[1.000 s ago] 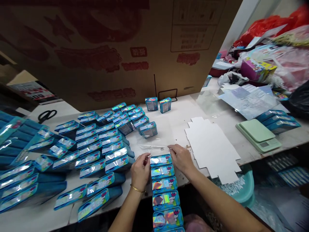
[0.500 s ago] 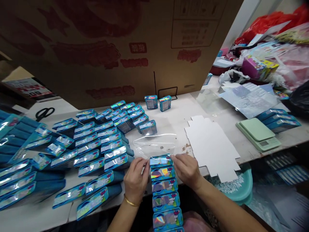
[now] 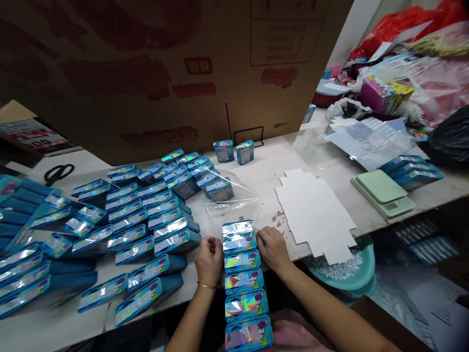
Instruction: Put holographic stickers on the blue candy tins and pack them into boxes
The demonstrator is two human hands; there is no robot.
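A row of blue boxes (image 3: 242, 280) runs from the table's front edge toward my body, its far end at the mouth of a clear plastic bag (image 3: 234, 208). My left hand (image 3: 208, 256) is closed beside the row's left side, fingers curled; what they pinch is too small to make out. On the right side, my right hand (image 3: 273, 248) has its fingers bent against the end of the row, near the bag's edge; its grip is partly hidden. Many blue boxes (image 3: 157, 198) stand in groups on the left of the table.
Behind stands a large cardboard carton (image 3: 146, 112). Black scissors (image 3: 58, 173) lie at left. To the right are white card sheets (image 3: 315, 210), a green scale (image 3: 383, 193), stacked blue boxes (image 3: 412, 172) and a teal basin (image 3: 368, 269) below the table edge.
The boxes at the row's far end have moved forward into the bag. The bag has opened and lifted. Both hands stay beside the row, and the camera view has shifted slightly.
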